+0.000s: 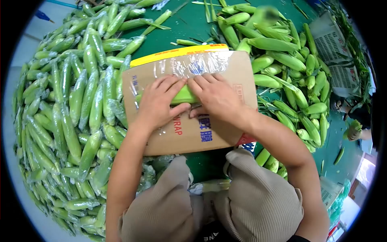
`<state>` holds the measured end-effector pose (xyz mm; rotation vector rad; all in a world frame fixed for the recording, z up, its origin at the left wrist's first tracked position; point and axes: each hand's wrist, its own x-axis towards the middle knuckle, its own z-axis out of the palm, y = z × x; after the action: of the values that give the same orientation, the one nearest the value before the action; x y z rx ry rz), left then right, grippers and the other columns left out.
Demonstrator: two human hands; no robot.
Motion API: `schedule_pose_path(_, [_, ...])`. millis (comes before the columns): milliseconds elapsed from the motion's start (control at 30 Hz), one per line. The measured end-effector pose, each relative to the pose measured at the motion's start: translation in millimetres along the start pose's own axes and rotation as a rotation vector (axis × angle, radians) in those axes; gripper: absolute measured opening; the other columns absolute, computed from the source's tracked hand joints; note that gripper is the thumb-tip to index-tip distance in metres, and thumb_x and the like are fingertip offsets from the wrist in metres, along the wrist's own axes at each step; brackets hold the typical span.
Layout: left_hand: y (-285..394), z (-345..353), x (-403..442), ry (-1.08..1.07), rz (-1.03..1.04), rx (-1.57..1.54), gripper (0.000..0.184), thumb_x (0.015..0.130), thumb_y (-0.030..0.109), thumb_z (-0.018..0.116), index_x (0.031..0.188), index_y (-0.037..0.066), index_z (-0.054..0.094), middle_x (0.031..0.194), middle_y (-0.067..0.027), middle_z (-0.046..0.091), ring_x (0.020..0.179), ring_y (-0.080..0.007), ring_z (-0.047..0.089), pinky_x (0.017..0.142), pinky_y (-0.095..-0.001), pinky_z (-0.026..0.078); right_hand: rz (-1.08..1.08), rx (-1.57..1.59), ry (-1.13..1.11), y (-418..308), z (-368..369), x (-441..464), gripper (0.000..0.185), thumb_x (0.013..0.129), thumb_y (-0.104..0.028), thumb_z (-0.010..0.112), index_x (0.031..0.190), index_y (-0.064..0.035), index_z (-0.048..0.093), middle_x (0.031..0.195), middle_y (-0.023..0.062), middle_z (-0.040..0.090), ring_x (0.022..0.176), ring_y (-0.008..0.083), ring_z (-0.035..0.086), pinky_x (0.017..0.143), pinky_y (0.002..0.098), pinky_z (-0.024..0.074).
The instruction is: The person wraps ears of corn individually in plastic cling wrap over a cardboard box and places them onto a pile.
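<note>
A green ear of corn in its husk lies crosswise on a sheet of cardboard over my lap. My left hand grips its left part, fingers over the top and thumb toward me. On the right part, my right hand holds it the same way, the thumbs close together. Clear cling film stretches over the cardboard beyond my fingertips, toward a yellow strip along the far edge. My hands hide both ends of the ear and how far the film goes round it.
A large heap of film-wrapped corn lies at left. Unwrapped corn is piled on the green surface at right. Beyond stands a pale crate with husks. Another person's hand shows at the right edge.
</note>
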<state>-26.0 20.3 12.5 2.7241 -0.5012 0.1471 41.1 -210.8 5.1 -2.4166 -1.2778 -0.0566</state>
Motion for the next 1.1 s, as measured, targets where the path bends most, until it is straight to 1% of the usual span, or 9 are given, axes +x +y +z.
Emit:
schedule_pose_path(67, [-9,-14,-9,0.05,0.086,-0.092,0.082,0.074,0.042,0.091,0.145,0.015,0.061,0.145,-0.0106,0.058,0.131,-0.0359,0.052,0.109,-0.0504,0.043,-0.058,-0.024,0.007,7,9,11,0.07,0.076,-0.048,0.084,0.129,-0.0084,0.06,0.106,0.0096,0.061,0.104,0.0297,0.062,0.089,0.0445,0.0506])
schedule_pose_path(167, [0,-29,-64,0.06,-0.313,-0.033,0.085,0.072,0.044,0.091,0.146,0.016,0.06,0.135,-0.0107,0.059,0.126,-0.0365,0.053,0.106,-0.0483,0.044,-0.003,0.063,-0.045,12,9,6,0.067,0.076,-0.044,0.086,0.128,-0.0098,0.06,0.106,0.0108,0.062,0.106,0.0314,0.061,0.089,0.0451,0.0507])
schedule_pose_path(333, [-5,-1,-98,-0.028,-0.533,0.087,0.033,0.085,0.035,0.082,0.113,0.017,0.077,0.091,-0.0052,0.067,0.094,-0.0289,0.065,0.084,-0.0427,0.048,0.149,0.206,0.156,15,3,-19,0.067,0.072,-0.033,0.092,0.129,-0.0101,0.065,0.103,0.0135,0.065,0.099,0.0357,0.06,0.089,0.0465,0.0509])
schedule_pose_path(433, [-18,24,-117,0.18,-0.542,0.11,0.035,0.087,0.032,0.081,0.12,0.018,0.077,0.085,-0.0055,0.066,0.088,-0.0285,0.065,0.082,-0.0404,0.048,0.174,0.091,0.064,21,-11,-28,0.068,0.071,-0.031,0.093,0.129,-0.0108,0.065,0.103,0.0126,0.064,0.098,0.0357,0.06,0.089,0.0462,0.0509])
schedule_pose_path(533, [-15,35,-116,0.296,-0.588,-0.074,0.033,0.089,0.029,0.08,0.119,0.018,0.077,0.086,-0.0065,0.067,0.088,-0.0289,0.065,0.08,-0.0411,0.048,0.146,0.061,0.023,17,-16,-32,0.067,0.072,-0.031,0.092,0.13,-0.013,0.064,0.106,0.0115,0.063,0.1,0.0346,0.061,0.089,0.0458,0.0509])
schedule_pose_path(833, [-24,23,-100,0.296,-0.463,0.029,0.028,0.091,0.016,0.076,0.119,0.014,0.074,0.096,-0.0095,0.072,0.088,-0.0282,0.069,0.081,-0.0412,0.051,0.21,0.184,0.048,20,-17,-27,0.068,0.07,-0.028,0.095,0.129,-0.0094,0.067,0.116,0.0162,0.061,0.109,0.0383,0.059,0.097,0.047,0.0509])
schedule_pose_path(933, [-15,37,-108,0.499,-0.785,-0.299,0.021,0.093,0.005,0.07,0.113,0.009,0.074,0.105,-0.0126,0.076,0.096,-0.0308,0.072,0.086,-0.0434,0.056,0.152,0.132,-0.034,20,-23,-23,0.063,0.073,-0.028,0.091,0.126,-0.0087,0.063,0.111,0.0163,0.059,0.108,0.038,0.059,0.094,0.0468,0.0523])
schedule_pose_path(1033, [17,35,-108,0.87,-0.642,-0.632,0.018,0.093,-0.002,0.065,0.109,0.003,0.073,0.115,-0.0185,0.076,0.107,-0.0344,0.073,0.094,-0.0444,0.058,-0.024,0.21,-0.161,14,-20,-32,0.059,0.075,-0.027,0.088,0.123,-0.0073,0.06,0.109,0.0152,0.058,0.105,0.0372,0.06,0.09,0.0474,0.0535])
schedule_pose_path(1100, [19,40,-129,0.568,-0.385,-0.308,0.027,0.093,-0.001,0.067,0.12,-0.001,0.071,0.123,-0.0208,0.072,0.116,-0.0363,0.071,0.105,-0.0482,0.054,-0.144,0.324,-0.223,3,-6,-43,0.059,0.075,-0.028,0.089,0.122,-0.007,0.059,0.109,0.0149,0.059,0.105,0.0369,0.06,0.089,0.0473,0.0538])
